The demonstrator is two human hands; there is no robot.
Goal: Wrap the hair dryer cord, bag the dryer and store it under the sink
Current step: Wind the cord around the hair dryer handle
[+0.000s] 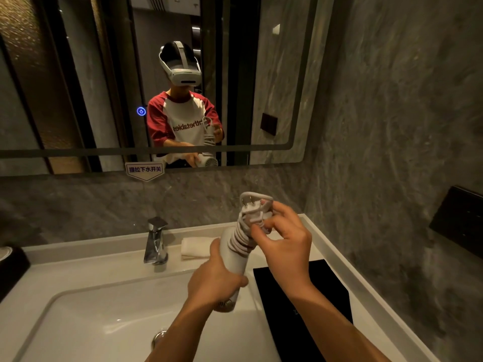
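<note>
I hold a white hair dryer [233, 259] above the basin's right side, its handle pointing up and away. My left hand [213, 279] grips the dryer's body low down. The white cord [241, 237] is coiled in many turns around the handle. At the top of the coils my right hand [283, 240] pinches the cord end with its plug [254, 205], prongs up. A flat black bag [303, 304] lies on the counter under my right forearm.
A white basin [109, 322] lies below, with a chrome tap [155, 241] behind it and a folded white towel [194, 248] beside the tap. A mirror [78, 74] hangs above. A dark box [11, 267] sits far left. A black wall panel [460, 220] is at right.
</note>
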